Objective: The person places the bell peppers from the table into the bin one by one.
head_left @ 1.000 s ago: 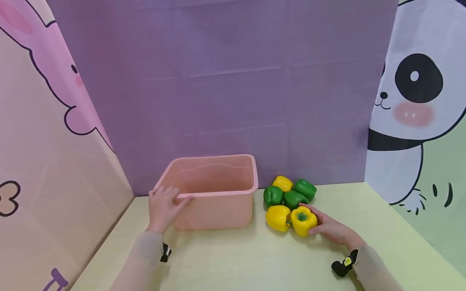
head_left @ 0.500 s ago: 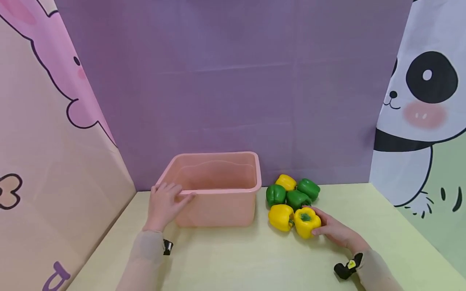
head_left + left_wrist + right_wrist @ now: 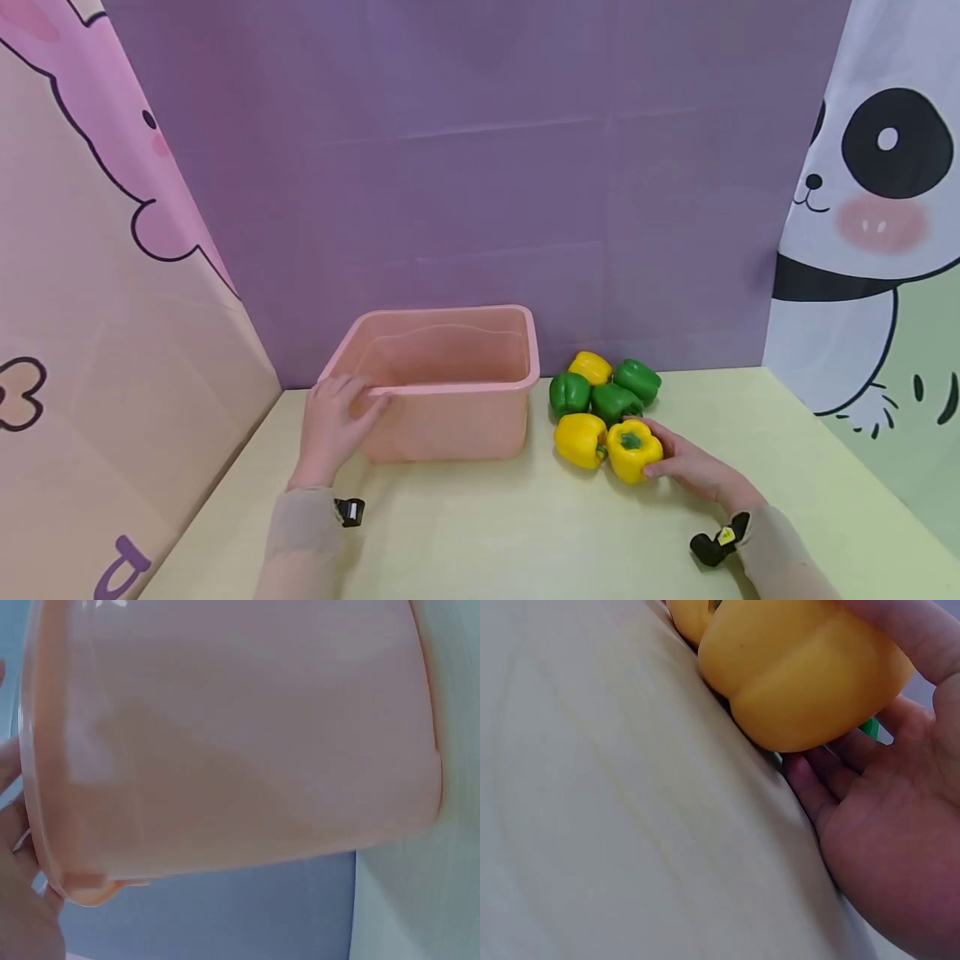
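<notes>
The pink bin (image 3: 450,429) stands upright on the worktop (image 3: 480,533), opening upward, in front of the purple backdrop (image 3: 450,167). The left hand (image 3: 330,427) is partly closed at the bin's near left corner: fingers over the rim, thumb along the front edge, gripping the rim. The right hand (image 3: 701,473) is curved to the width of the front-right yellow pepper (image 3: 632,457) and holds it between thumb and fingers, green stem exposed. This pepper is at the near right of a group located to the right of the bin. The front-left yellow pepper (image 3: 578,440) lies on its side immediately beside it, stem directed toward the held unit. Behind these two are the left green pepper (image 3: 569,394), the middle green pepper (image 3: 615,403) and the right green pepper (image 3: 637,381). The rear yellow pepper (image 3: 590,367) is positioned at the back of the group.
</notes>
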Demonstrator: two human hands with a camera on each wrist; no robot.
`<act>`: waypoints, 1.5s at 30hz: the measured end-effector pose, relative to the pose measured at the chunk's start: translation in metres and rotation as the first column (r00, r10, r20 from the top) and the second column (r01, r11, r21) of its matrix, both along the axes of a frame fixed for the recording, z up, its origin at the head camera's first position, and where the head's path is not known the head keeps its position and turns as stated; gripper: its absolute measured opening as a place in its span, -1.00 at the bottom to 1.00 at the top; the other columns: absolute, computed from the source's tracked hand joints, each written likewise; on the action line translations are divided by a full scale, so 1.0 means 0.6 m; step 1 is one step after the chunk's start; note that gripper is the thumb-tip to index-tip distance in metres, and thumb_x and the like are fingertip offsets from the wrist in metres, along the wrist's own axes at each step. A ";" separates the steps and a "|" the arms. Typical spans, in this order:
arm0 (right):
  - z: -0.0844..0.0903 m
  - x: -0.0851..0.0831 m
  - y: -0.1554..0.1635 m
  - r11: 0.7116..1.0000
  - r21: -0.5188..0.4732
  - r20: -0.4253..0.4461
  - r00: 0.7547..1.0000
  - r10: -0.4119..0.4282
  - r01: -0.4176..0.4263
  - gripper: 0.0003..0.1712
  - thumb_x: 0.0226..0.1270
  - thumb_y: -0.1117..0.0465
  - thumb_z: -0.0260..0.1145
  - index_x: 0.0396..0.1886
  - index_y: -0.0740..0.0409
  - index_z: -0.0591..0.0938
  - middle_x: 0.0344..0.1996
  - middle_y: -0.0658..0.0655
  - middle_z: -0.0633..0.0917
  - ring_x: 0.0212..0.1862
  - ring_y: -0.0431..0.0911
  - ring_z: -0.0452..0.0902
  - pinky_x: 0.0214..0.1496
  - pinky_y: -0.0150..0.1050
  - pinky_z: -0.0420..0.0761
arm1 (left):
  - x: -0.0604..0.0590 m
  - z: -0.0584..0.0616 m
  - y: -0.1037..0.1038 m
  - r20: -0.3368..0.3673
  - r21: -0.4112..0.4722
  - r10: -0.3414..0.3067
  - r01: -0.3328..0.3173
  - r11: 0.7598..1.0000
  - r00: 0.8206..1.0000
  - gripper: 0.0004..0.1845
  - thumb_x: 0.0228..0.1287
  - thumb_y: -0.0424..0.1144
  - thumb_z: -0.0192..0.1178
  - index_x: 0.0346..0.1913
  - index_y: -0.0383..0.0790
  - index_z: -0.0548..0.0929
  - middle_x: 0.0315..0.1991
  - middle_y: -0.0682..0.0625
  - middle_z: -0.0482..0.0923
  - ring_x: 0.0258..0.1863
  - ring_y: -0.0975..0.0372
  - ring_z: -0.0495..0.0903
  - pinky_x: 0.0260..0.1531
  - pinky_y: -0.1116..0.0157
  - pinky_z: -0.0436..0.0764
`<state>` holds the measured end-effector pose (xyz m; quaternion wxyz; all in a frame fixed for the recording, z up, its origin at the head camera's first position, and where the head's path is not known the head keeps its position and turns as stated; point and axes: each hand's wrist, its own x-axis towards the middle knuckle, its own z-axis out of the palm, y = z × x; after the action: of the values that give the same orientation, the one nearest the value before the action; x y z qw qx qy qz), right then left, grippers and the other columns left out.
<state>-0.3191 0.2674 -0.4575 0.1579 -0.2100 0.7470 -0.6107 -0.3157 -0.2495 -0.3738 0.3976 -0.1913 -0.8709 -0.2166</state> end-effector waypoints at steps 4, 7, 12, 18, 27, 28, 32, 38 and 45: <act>0.004 -0.004 0.000 1.000 0.024 -0.009 1.000 0.007 -0.007 -0.08 0.25 0.29 0.33 0.49 0.25 0.04 0.44 0.43 0.00 0.33 0.04 0.08 0.39 0.03 0.03 | -0.006 -0.005 0.003 0.044 0.031 0.015 -0.016 0.999 0.999 -0.68 0.17 -0.01 0.33 -0.19 -0.20 0.68 -0.23 -0.09 0.65 -0.14 -0.02 0.43 0.10 -0.09 0.17; 0.003 -0.006 -0.003 1.000 0.020 -0.012 1.000 0.013 -0.012 -0.08 0.25 0.29 0.33 0.49 0.25 0.05 0.44 0.43 0.00 0.33 0.05 0.09 0.39 0.05 0.02 | -0.007 -0.008 0.003 0.073 0.048 0.040 -0.044 0.998 0.997 -0.65 0.20 0.04 0.30 -0.20 -0.20 0.67 -0.22 -0.10 0.64 -0.13 -0.01 0.40 0.12 -0.10 0.12; -0.002 -0.007 -0.012 1.000 -0.010 -0.008 1.000 0.012 -0.012 -0.04 0.21 0.31 0.34 0.49 0.33 0.01 0.44 0.45 -0.05 0.39 0.23 -0.08 0.40 0.25 -0.15 | 0.000 -0.010 0.001 0.089 0.082 0.060 -0.068 0.994 0.994 -0.67 0.18 0.03 0.31 -0.26 -0.19 0.65 -0.27 -0.07 0.62 -0.17 -0.01 0.39 0.15 -0.12 0.07; -0.002 -0.007 -0.010 1.000 -0.016 -0.002 1.000 -0.013 0.013 -0.05 0.19 0.31 0.35 0.48 0.30 0.05 0.44 0.44 0.00 0.35 0.08 0.07 0.42 0.07 -0.01 | 0.002 -0.009 0.002 0.066 0.089 0.049 -0.055 0.994 0.997 -0.72 0.16 -0.02 0.35 -0.31 -0.19 0.63 -0.33 -0.05 0.60 -0.21 0.00 0.38 0.14 -0.12 0.08; 0.001 -0.002 -0.002 1.000 -0.025 0.008 1.000 -0.016 0.016 -0.05 0.22 0.30 0.33 0.50 0.29 0.02 0.45 0.43 -0.02 0.33 -0.01 0.10 0.42 0.02 0.03 | 0.000 -0.005 0.006 0.100 0.071 0.029 -0.037 0.997 0.995 -0.68 0.19 0.02 0.32 -0.23 -0.18 0.65 -0.26 -0.07 0.61 -0.16 0.02 0.37 0.15 -0.10 0.07; 0.001 -0.001 -0.002 0.999 -0.025 0.014 1.000 -0.020 0.020 -0.05 0.22 0.30 0.34 0.50 0.28 0.02 0.45 0.42 -0.02 0.34 0.00 0.09 0.43 0.10 -0.03 | 0.000 -0.005 0.006 0.104 0.063 0.034 -0.041 0.997 0.994 -0.67 0.19 0.03 0.32 -0.22 -0.18 0.66 -0.25 -0.07 0.62 -0.15 0.01 0.38 0.16 -0.10 0.07; -0.001 0.000 0.002 0.999 -0.041 0.008 1.000 -0.020 0.020 -0.05 0.22 0.31 0.33 0.50 0.30 0.02 0.44 0.42 -0.01 0.31 -0.10 0.13 0.41 0.23 -0.15 | 0.001 -0.003 0.009 0.105 0.044 0.047 -0.051 0.998 0.993 -0.65 0.19 0.07 0.31 -0.16 -0.13 0.68 -0.18 -0.09 0.64 -0.09 -0.02 0.40 0.19 -0.12 0.06; 0.000 0.001 0.005 0.998 -0.052 0.017 0.999 -0.027 0.028 -0.07 0.23 0.32 0.32 0.50 0.28 0.03 0.45 0.41 -0.02 0.27 -0.19 0.17 0.41 0.24 -0.15 | 0.004 0.001 0.011 0.092 0.025 0.084 -0.087 0.996 0.992 -0.62 0.19 0.11 0.29 -0.15 -0.13 0.69 -0.13 -0.10 0.67 0.01 -0.06 0.46 0.23 -0.17 0.02; 0.001 0.002 0.005 0.999 -0.046 0.014 1.000 -0.024 0.024 -0.08 0.24 0.31 0.31 0.50 0.30 0.02 0.44 0.42 -0.01 0.25 -0.21 0.20 0.42 -0.10 0.09 | 0.007 0.003 0.010 0.121 0.031 0.081 -0.086 0.996 0.989 -0.63 0.20 0.08 0.28 -0.15 -0.15 0.69 -0.14 -0.12 0.66 0.02 -0.07 0.47 0.25 -0.16 0.00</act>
<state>-0.3181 0.2705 -0.4571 0.1508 -0.2003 0.7340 -0.6312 -0.3117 -0.2433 -0.3718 0.3567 -0.1342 -0.8964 -0.2264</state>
